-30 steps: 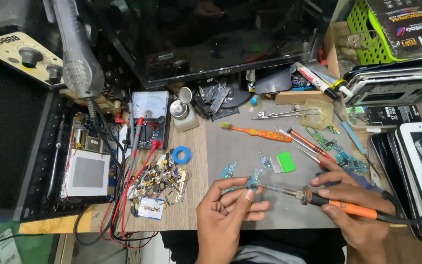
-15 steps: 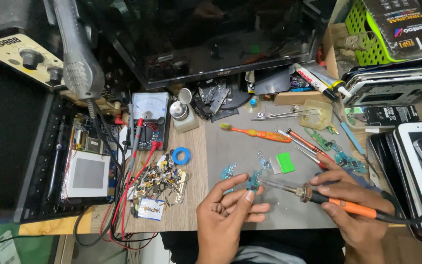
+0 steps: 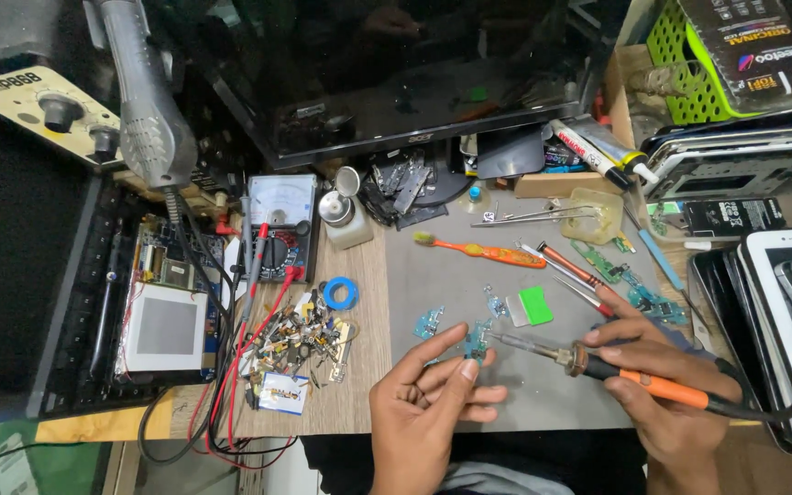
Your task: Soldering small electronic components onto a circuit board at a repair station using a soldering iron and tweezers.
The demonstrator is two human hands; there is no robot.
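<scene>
Board (image 3: 477,341), tiny, light, brittle, pinched by its edges in my left hand (image 3: 428,403); my right hand (image 3: 662,390), at three o'clock, grips the soldering iron (image 3: 598,365).

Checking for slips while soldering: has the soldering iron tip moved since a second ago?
No. The soldering iron tip sits at the small board in the left hand, just below the green square as before. The right hand grips it.

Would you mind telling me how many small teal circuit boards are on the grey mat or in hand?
3 that I can tell: one pinched in the left hand at the soldering iron tip, one left of it, one near the green pad. Others may hide among the tools.
</scene>
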